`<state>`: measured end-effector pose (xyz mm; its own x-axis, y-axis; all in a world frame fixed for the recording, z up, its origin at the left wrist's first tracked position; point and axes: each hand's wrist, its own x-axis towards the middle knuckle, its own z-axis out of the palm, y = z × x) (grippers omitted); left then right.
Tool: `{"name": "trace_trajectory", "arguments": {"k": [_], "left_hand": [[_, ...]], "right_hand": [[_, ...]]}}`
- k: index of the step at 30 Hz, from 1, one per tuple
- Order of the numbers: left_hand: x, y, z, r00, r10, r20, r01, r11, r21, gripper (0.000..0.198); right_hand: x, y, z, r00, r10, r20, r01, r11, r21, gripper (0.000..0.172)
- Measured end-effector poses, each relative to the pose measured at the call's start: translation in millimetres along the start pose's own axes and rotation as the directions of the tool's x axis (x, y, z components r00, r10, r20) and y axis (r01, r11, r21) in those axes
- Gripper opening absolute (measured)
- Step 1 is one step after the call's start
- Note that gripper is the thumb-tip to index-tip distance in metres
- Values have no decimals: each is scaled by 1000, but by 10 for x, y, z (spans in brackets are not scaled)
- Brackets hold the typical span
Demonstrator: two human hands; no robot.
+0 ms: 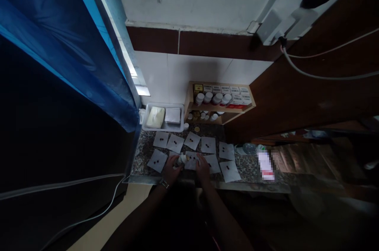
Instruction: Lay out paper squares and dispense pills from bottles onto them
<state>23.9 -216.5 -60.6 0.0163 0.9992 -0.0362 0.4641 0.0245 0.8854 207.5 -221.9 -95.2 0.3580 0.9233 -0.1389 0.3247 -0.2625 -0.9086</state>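
My left hand [171, 170], with a watch on its wrist, is closed around a small white pill bottle [181, 160]. The bottle is tilted to the right beside a paper square [189, 164] with small dark pills on it. At the right edge of that paper is my right hand [203, 168], its fingers drawn together; a pale spot shows at the fingertips, too small to name. Several more white paper squares [208, 145] lie in two rows across the speckled counter [142, 142], with small dark pills [174, 142] on them.
Behind the papers stand a clear plastic tray [145, 126] with packs of paper and a wooden shelf [251, 105] of bottles and boxes. A white cap [186, 126] and a round yellowish lid [197, 129] lie before the shelf. A clear container [248, 148] sits at right.
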Motion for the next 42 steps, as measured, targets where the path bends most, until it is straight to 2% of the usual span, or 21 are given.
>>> {"name": "trace_trajectory", "arguments": {"k": [3, 6, 9, 12, 16, 20, 23, 27, 33, 37, 42], "left_hand": [[-3, -1, 1, 1000, 15, 6, -15, 1000, 15, 37], [-27, -1, -2, 999, 31, 14, -32, 999, 37, 40], [-61, -29, -18, 997, 65, 28, -68, 994, 86, 42], [-84, -100, -77, 993, 111, 38, -116, 980, 163, 39], [-77, -187, -240, 969, 231, 85, -246, 924, 294, 37], [-43, -161, -411, 936, 340, 93, -343, 816, 465, 35], [-20, -98, -498, 932, 351, 87, -342, 776, 530, 35], [-29, -52, -535, 921, 389, 33, -342, 764, 547, 33], [-19, -45, -483, 911, 406, 73, -383, 767, 515, 30], [53, -28, -452, 925, 368, 92, -362, 783, 506, 30], [108, -33, -421, 959, 284, 7, -252, 840, 480, 34]], "right_hand": [[-66, -112, -74, 994, 13, -113, -13, 1000, -2, 31], [-129, -277, -30, 987, 94, -127, -84, 993, 86, 33], [-153, -425, 155, 971, 236, 32, -236, 933, 270, 34], [-168, -506, 371, 927, 308, 214, -369, 852, 372, 33], [-231, -546, 563, 904, 349, 248, -426, 782, 454, 31], [-269, -633, 674, 870, 353, 345, -493, 631, 598, 31], [-249, -743, 722, 856, 332, 396, -517, 568, 640, 30], [-237, -843, 733, 848, 307, 432, -528, 558, 640, 28], [-288, -774, 730, 870, 333, 363, -493, 561, 665, 25], [-241, -714, 771, 866, 361, 346, -494, 518, 698, 23], [-117, -703, 779, 853, 360, 379, -516, 466, 719, 24]]}}
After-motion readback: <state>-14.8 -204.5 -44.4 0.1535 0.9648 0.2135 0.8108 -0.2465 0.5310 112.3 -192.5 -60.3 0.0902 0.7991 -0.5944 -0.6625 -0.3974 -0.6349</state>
